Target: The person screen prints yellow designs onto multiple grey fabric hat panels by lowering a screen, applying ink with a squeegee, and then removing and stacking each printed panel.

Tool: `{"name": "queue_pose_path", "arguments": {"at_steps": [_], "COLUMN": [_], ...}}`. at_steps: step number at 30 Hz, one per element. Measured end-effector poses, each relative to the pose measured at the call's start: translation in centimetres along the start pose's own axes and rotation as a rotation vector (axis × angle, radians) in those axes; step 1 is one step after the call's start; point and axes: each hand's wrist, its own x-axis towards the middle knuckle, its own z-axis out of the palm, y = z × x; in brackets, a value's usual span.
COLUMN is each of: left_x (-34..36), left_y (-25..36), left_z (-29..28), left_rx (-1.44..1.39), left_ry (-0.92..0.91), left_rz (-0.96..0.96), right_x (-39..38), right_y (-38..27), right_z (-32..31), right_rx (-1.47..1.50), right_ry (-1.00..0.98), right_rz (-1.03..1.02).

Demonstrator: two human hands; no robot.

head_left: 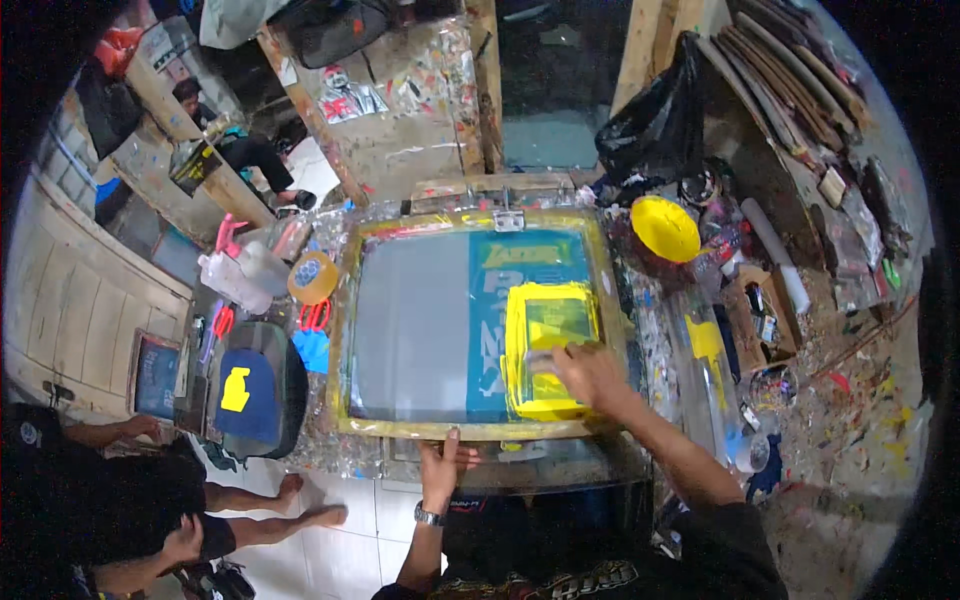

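Observation:
A wooden-framed printing screen lies on the worktable, grey mesh on its left and a teal stencil area on its right. A rectangle of wet yellow ink surrounds a darker patch in that teal area. My right hand is closed on a small greyish squeegee, pressed to the mesh inside the yellow rectangle; my fingers partly hide it. My left hand is at the frame's front rail, thumb touching the rail and fingers spread below it. A metal hinge clamp holds the frame's far edge.
Right of the screen are a yellow bowl, a cardboard box and a black plastic bag. Left are a spray bottle, a tape roll, red scissors and a dark cap-like piece. Other people sit left.

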Motion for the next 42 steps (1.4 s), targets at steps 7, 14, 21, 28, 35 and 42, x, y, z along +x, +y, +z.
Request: {"name": "queue_pose_path", "arguments": {"at_steps": [7,14,21,28,35,42], "left_x": [-0.1,-4.9,3.6,15.8,5.5,0.7], "left_y": [1.2,10.7,18.5,7.1,7.6,13.8], "left_z": [1.5,2.4,13.2,12.8,-2.9,-28.3], "left_rx": [-0.043,-0.012,0.179,1.2,0.314,0.622], "left_ry": [0.018,0.084,0.334,0.476,0.596,1.301], "left_rz": [0.104,0.361,1.111,0.843,0.552,0.787], "right_x": [-5.4,-2.5,8.9,15.2,16.4,17.8], "right_y": [-3.5,-7.2,0.6,2.2,5.6,5.0], "right_z": [-3.3,-11.2,-23.2,-28.4,-30.4,-30.4], "right_rx": [0.124,-0.135,-0.267,-0.161,-0.16,-0.22], "right_ry": [-0.056,0.532,0.747,0.509,0.508,0.446], "right_rz": [-0.024,0.14,0.05,0.187,0.266,0.222]}}
